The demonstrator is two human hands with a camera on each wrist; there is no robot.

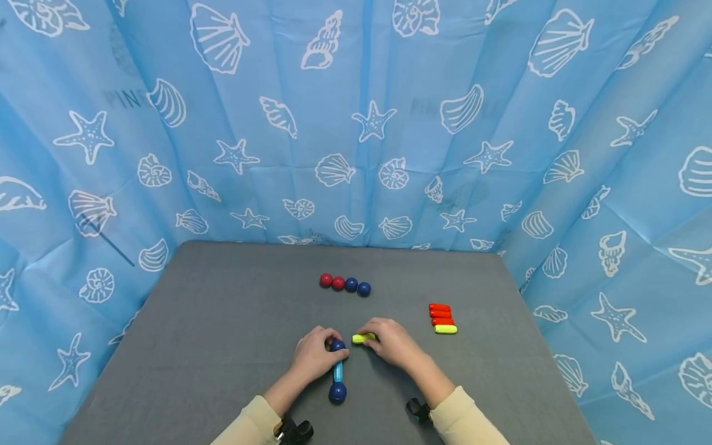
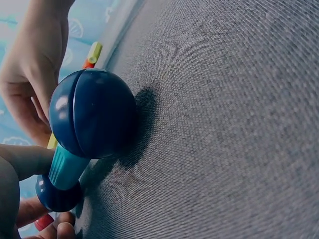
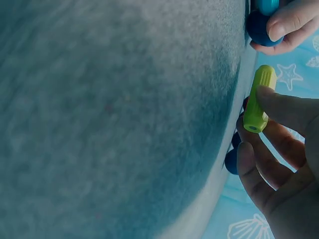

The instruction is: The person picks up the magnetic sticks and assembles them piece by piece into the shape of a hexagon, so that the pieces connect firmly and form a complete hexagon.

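My left hand (image 1: 314,355) grips the far dark blue ball (image 1: 337,345) of a dumbbell-shaped piece. A light blue rod (image 1: 338,371) joins that ball to a second dark blue ball (image 1: 337,393) at the near end. In the left wrist view the near ball (image 2: 94,113) looms large, with a seam round it and the ribbed rod (image 2: 69,168) behind. To the right, my right hand (image 1: 392,342) pinches a yellow-green rod (image 1: 364,338) between thumb and fingers. In the right wrist view this rod (image 3: 260,98) shows a small round end facing the camera.
Two red balls (image 1: 332,282) and two dark blue balls (image 1: 358,287) form a row farther back on the grey table (image 1: 233,321). Three red rods (image 1: 441,314) and one yellow rod (image 1: 445,329) lie stacked side by side at the right. A blue shell-patterned curtain (image 1: 356,123) hangs behind.
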